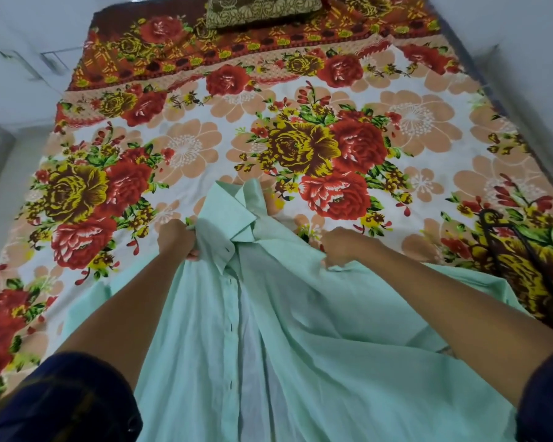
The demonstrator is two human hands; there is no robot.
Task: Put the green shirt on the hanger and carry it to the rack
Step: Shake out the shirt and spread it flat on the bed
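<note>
The pale green shirt (300, 330) is stretched from the bed toward me, collar at the far end, button placket running down its middle. My left hand (178, 239) grips the shirt's fabric just left of the collar. My right hand (340, 248) is closed on the fabric at the right shoulder. A dark hanger (505, 231) lies on the bed at the right, apart from both hands, its hook pointing away from me; its lower part is hard to make out against the dark pattern.
The bed (205, 148) carries a floral sheet in red, yellow and peach. A brown patterned pillow (262, 9) rests at the far end. White walls and floor flank the bed on both sides. No rack is in view.
</note>
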